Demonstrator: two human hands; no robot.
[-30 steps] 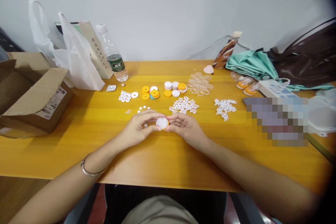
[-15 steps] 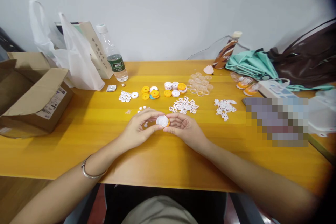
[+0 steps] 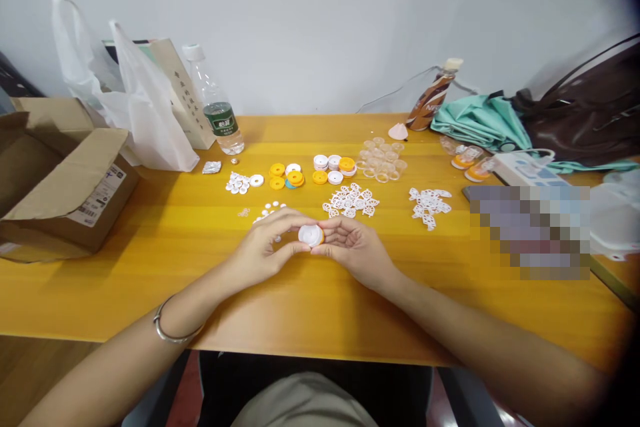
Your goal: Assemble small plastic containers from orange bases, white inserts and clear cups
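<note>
A small round white and orange plastic piece [image 3: 311, 235] is held above the near middle of the table, its white face toward me. My left hand [image 3: 273, 243] grips its left side between thumb and fingers. From the other side my right hand [image 3: 353, 247] pinches it, fingers curled by the orange edge. Just beyond the hands lie white openwork leaf-shaped pieces [image 3: 351, 201]. Small white dots [image 3: 269, 207] are scattered behind my left hand, which partly hides them. Farther back are orange and white discs [image 3: 295, 178], more stacked discs [image 3: 334, 163] and clear plastic domes [image 3: 383, 159].
At left stand an open cardboard box [image 3: 65, 193], a white plastic bag [image 3: 145, 113] and a water bottle [image 3: 220, 113]. White pieces [image 3: 429, 205] lie right of centre. A brown drink bottle [image 3: 434, 97], green folded umbrella [image 3: 480, 121] and dark bag [image 3: 585, 100] are at back right.
The round piece has tilted slightly, so its white face shows more fully and less orange is visible. Both hands stay nearly in place around it.
</note>
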